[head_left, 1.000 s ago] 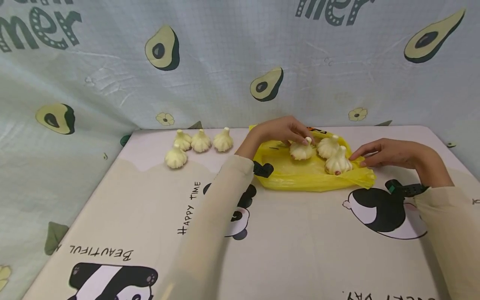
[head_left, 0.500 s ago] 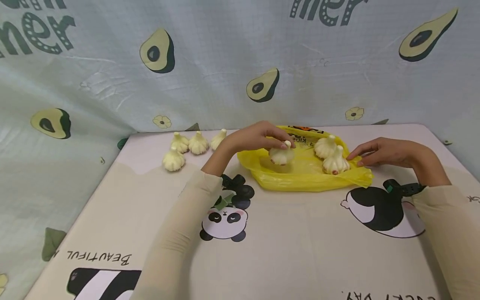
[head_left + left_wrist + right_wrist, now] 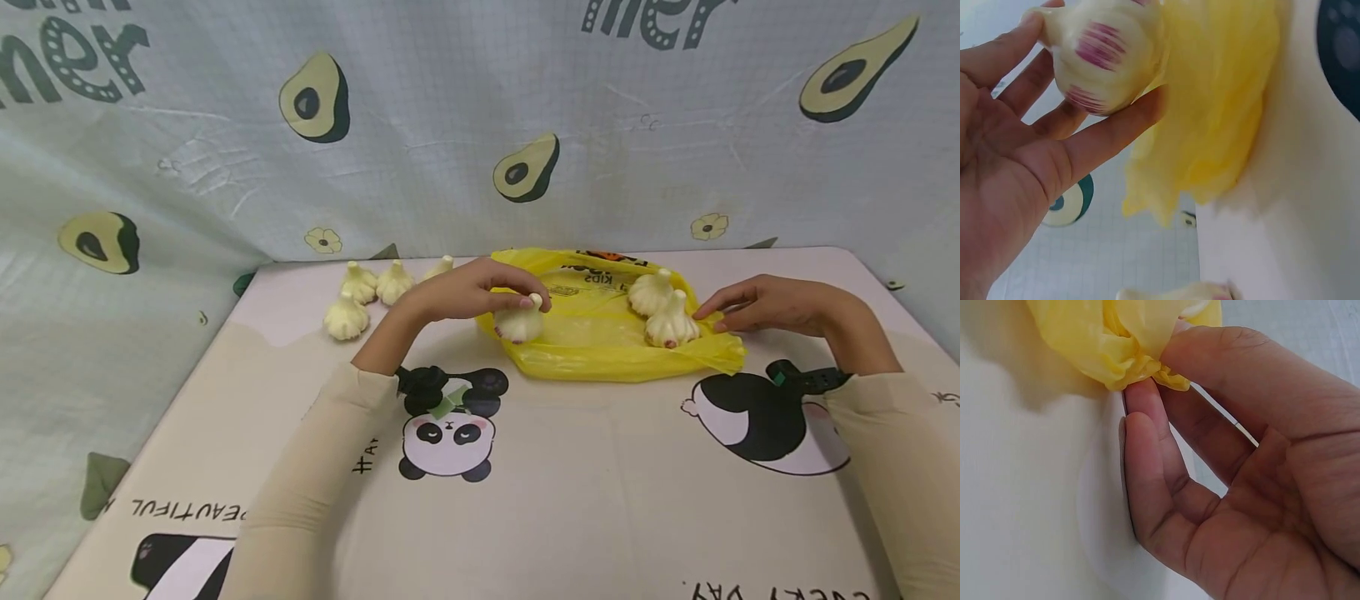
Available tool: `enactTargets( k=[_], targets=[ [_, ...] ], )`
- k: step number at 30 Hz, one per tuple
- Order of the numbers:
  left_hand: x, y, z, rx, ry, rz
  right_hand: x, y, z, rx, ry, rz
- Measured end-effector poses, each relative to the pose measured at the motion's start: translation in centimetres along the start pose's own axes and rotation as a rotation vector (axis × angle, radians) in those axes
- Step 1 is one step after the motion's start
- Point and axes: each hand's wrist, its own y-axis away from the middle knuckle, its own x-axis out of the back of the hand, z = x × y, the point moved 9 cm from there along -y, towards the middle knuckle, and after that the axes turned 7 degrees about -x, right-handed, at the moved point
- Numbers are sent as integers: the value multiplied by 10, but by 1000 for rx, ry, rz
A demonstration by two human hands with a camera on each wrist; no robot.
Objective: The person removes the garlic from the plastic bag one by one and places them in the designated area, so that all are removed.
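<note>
We carry a white, purple-streaked garlic bulb in our left hand's curled fingers above the crumpled yellow plastic bag's left edge; our right hand pinches its right corner. That light grip risks a drop; the bag may drag.

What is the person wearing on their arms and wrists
Both arms are in long, close-fitting cream sleeves that end at the wrists. Each wrist carries a black strap-on device: the left one has a pale green tab, the right one a small teal detail. Both hands are bare.
</note>
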Motion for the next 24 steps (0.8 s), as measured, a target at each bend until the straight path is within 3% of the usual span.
enactTargets(
  k=[8, 15, 20, 24],
  targets=[
    [8, 27, -2, 64, -21, 56, 0, 0, 0, 1, 8, 13],
    [13, 45, 0, 72, -27, 117, 1, 0, 0, 1, 4, 28],
    [18, 58, -4, 114, 4, 205, 1, 0, 0, -2, 3, 32],
    [25, 69, -8, 158, 38, 315, 2, 0, 0, -9, 4, 39]
  ],
)
